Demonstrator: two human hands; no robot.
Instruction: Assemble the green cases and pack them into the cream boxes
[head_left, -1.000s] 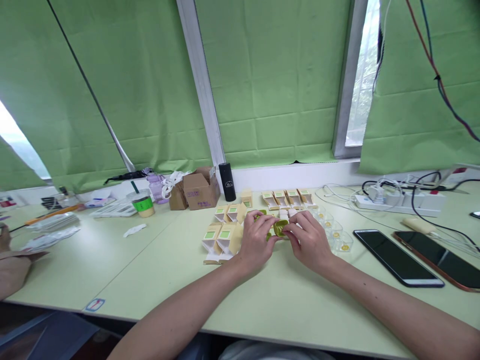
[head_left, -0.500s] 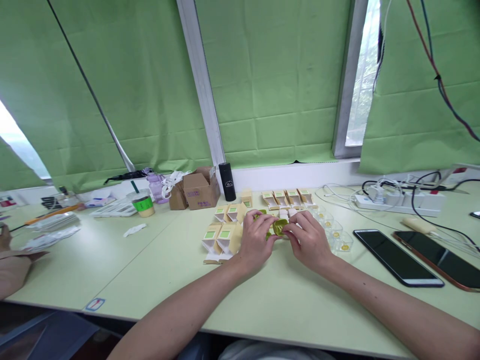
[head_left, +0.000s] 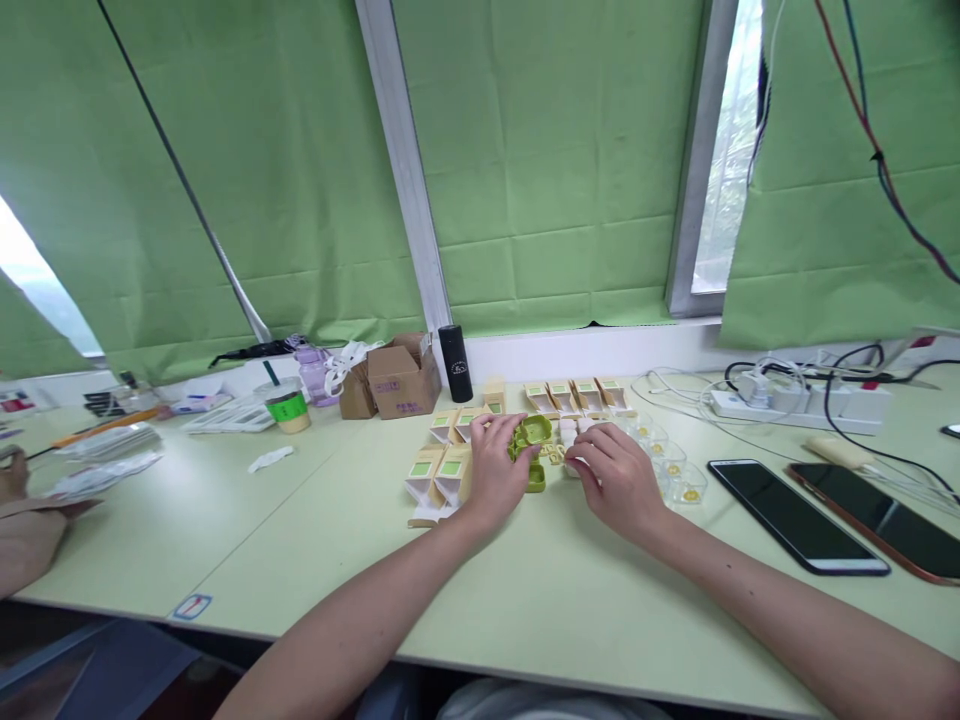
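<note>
My left hand (head_left: 496, 468) is curled around a small olive-green plastic case (head_left: 536, 430), thumb in front and fingers behind. Below it on the table lies another green piece (head_left: 535, 478), partly covered by that hand. My right hand (head_left: 616, 470) has its thumb and fingertips pinched together; whatever is between them is hidden. Close to its fingertips are small pale-yellow pieces (head_left: 553, 453). Several whitish-pink pieces (head_left: 568, 428) sit just behind them. Clear cups with yellow centres (head_left: 688, 488) stand along the right hand's outer side.
Open cream boxes (head_left: 454, 470) stand to the left, with another row of boxes (head_left: 576, 397) behind. Two phones (head_left: 795, 515) and a power strip (head_left: 799, 405) lie right. A black flask (head_left: 454, 362), cardboard box (head_left: 405, 380) and drink cup (head_left: 287, 408) stand further back. Another person's arm (head_left: 30, 530) is at far left.
My hands have moved apart. The green piece between them has left the right fingertips, and the left hand has shifted slightly left with a green case, uncovering the pale-yellow pieces.
</note>
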